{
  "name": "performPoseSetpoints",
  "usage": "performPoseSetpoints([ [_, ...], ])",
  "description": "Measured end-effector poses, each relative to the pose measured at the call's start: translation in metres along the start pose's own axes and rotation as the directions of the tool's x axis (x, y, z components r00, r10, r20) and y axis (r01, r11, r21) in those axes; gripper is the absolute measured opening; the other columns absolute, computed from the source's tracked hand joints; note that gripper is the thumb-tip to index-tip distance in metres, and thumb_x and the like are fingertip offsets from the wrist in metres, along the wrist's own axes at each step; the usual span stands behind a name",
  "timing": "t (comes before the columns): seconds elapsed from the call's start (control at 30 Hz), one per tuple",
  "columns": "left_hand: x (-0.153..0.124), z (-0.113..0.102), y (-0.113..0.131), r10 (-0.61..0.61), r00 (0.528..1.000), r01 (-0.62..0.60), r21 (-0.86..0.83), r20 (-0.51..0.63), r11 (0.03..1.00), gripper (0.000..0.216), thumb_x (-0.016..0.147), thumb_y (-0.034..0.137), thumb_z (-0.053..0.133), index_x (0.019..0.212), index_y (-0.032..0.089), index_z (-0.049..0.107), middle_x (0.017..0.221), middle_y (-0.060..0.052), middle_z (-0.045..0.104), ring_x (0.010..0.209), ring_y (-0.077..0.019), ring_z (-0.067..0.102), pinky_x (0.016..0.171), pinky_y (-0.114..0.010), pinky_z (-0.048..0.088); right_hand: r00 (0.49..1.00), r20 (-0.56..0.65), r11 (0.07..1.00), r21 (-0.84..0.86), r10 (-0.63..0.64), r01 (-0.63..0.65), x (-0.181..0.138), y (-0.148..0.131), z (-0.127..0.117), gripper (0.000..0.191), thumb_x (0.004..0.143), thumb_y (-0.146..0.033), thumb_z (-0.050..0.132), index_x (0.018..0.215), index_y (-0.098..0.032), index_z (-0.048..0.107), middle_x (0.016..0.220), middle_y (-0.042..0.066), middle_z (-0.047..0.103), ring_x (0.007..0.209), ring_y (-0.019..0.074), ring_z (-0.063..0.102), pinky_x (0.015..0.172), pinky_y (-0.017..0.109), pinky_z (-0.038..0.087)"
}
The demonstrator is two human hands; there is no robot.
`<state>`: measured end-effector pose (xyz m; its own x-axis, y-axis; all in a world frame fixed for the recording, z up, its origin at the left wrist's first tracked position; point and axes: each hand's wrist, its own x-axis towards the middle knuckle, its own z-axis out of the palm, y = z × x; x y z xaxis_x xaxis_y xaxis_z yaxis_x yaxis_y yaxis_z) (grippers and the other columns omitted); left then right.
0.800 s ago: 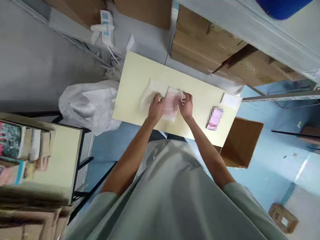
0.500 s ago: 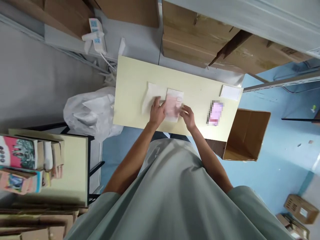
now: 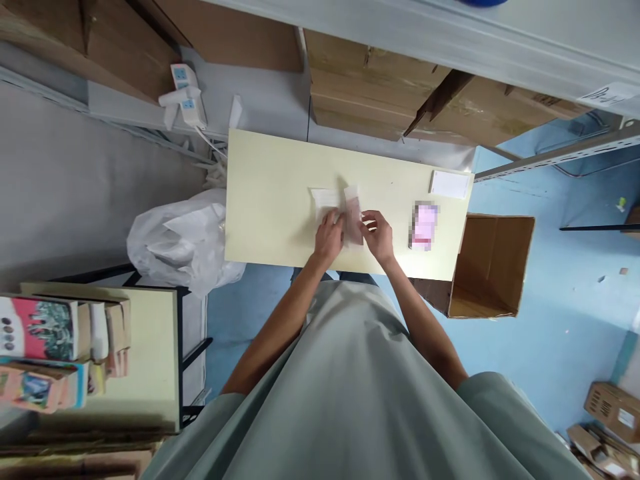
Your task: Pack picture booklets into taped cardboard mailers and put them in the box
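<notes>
A thin, flat pinkish piece in a translucent white wrapping sheet [image 3: 354, 220] stands tilted up over the pale yellow table [image 3: 270, 193]. My right hand [image 3: 379, 235] pinches its right edge between thumb and fingers. My left hand [image 3: 330, 239] has its fingers bent and pressed on the left part of the white sheet [image 3: 325, 198], close against the pink piece. What lies under the left fingertips is hidden. To the right on the table lies a blurred-out pink phone-like object [image 3: 424, 227], apart from both hands.
A white pad [image 3: 449, 184] lies at the table's far right corner. An open cardboard box [image 3: 493, 267] stands on the floor to the right. A white plastic bag [image 3: 175, 240] bulges at the left, above a side table with books [image 3: 45, 327]. Large cartons [image 3: 365, 87] stand behind.
The wrapped pink piece has gone from lying flat to tilted up and looks narrower. My left hand has moved right, closer to my right hand. The view has shifted slightly.
</notes>
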<state>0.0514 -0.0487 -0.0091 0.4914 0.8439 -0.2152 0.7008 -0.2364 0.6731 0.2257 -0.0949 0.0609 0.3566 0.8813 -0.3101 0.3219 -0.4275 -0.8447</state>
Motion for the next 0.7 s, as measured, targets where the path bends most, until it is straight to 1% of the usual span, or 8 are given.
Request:
performPoseSetpoints([
  [0.07,-0.007,-0.013,-0.02,0.015,1.0,-0.015,-0.003,-0.019,1.0,0.069,0.093,0.007,0.054,0.16,0.023,0.048,0.168,-0.014,0.046,0.158,-0.0348,0.043,0.129,-0.054,0.042,0.999,0.047,0.999,-0.033,-0.015,0.017,-0.002,-0.009,0.016,0.028,0.097,-0.038,0.064,0.122,-0.024,0.064,0.113,0.006,0.075,0.079,0.017,0.071,0.076,0.032,0.058],
  [0.2,-0.026,-0.032,-0.05,-0.031,0.998,0.031,-0.011,-0.056,0.999,0.079,0.092,0.011,0.062,0.167,0.019,0.037,0.166,-0.017,0.049,0.157,-0.0349,0.043,0.129,-0.055,0.041,0.989,0.141,0.989,-0.135,-0.049,0.068,0.002,-0.018,0.055,0.025,0.1,-0.032,0.063,0.124,-0.023,0.061,0.11,0.005,0.073,0.077,0.0171,0.07,0.08,0.033,0.057],
  [0.27,-0.032,-0.034,-0.058,-0.053,0.996,0.053,-0.012,-0.067,0.999,0.083,0.092,0.012,0.064,0.168,0.019,0.032,0.164,-0.018,0.051,0.154,-0.0352,0.045,0.128,-0.056,0.042,0.983,0.179,0.972,-0.221,-0.044,0.084,0.005,-0.018,0.077,0.023,0.101,-0.028,0.061,0.124,-0.023,0.061,0.113,0.006,0.072,0.08,0.0187,0.071,0.083,0.034,0.057],
  [0.33,-0.034,-0.034,-0.062,-0.059,0.995,0.059,-0.011,-0.077,0.998,0.086,0.091,0.011,0.064,0.169,0.019,0.029,0.162,-0.018,0.054,0.152,-0.0352,0.048,0.128,-0.056,0.042,0.978,0.207,0.945,-0.314,-0.023,0.089,0.009,-0.017,0.097,0.022,0.102,-0.025,0.058,0.124,-0.022,0.061,0.12,0.009,0.071,0.087,0.0219,0.072,0.085,0.036,0.057],
  [0.47,-0.034,-0.029,-0.067,-0.05,0.994,0.047,-0.03,-0.098,0.998,0.086,0.091,0.009,0.059,0.17,0.021,0.026,0.16,-0.017,0.056,0.151,-0.0337,0.05,0.128,-0.057,0.041,0.971,0.228,0.882,-0.468,0.067,0.049,0.015,-0.019,0.129,0.024,0.106,-0.021,0.051,0.128,-0.021,0.059,0.131,0.015,0.067,0.103,0.028,0.073,0.086,0.039,0.058],
  [0.53,-0.036,-0.027,-0.069,-0.046,0.993,0.041,-0.047,-0.108,0.998,0.087,0.09,0.008,0.059,0.169,0.022,0.026,0.159,-0.017,0.057,0.15,-0.0336,0.051,0.128,-0.058,0.041,0.97,0.221,0.855,-0.517,0.104,0.027,0.016,-0.022,0.136,0.025,0.107,-0.021,0.048,0.131,-0.021,0.057,0.134,0.016,0.066,0.108,0.0293,0.072,0.087,0.039,0.058],
  [0.6,-0.04,-0.026,-0.07,-0.07,0.99,0.062,-0.069,-0.121,0.996,0.088,0.088,0.008,0.062,0.168,0.023,0.029,0.158,-0.018,0.057,0.149,-0.0339,0.052,0.127,-0.058,0.043,0.966,0.234,0.847,-0.531,0.112,0.03,0.016,-0.023,0.135,0.026,0.109,-0.023,0.047,0.133,-0.021,0.056,0.134,0.017,0.066,0.11,0.0298,0.072,0.088,0.04,0.059],
  [0.7,-0.05,-0.023,-0.066,-0.178,0.971,0.155,-0.143,-0.162,0.978,0.084,0.09,0.012,0.063,0.167,0.024,0.031,0.156,-0.018,0.055,0.141,-0.0312,0.058,0.118,-0.052,0.053,0.964,0.257,0.862,-0.503,0.075,0.067,0.011,-0.02,0.116,0.027,0.11,-0.029,0.046,0.133,-0.024,0.059,0.132,0.015,0.067,0.108,0.0295,0.073,0.09,0.041,0.06],
])
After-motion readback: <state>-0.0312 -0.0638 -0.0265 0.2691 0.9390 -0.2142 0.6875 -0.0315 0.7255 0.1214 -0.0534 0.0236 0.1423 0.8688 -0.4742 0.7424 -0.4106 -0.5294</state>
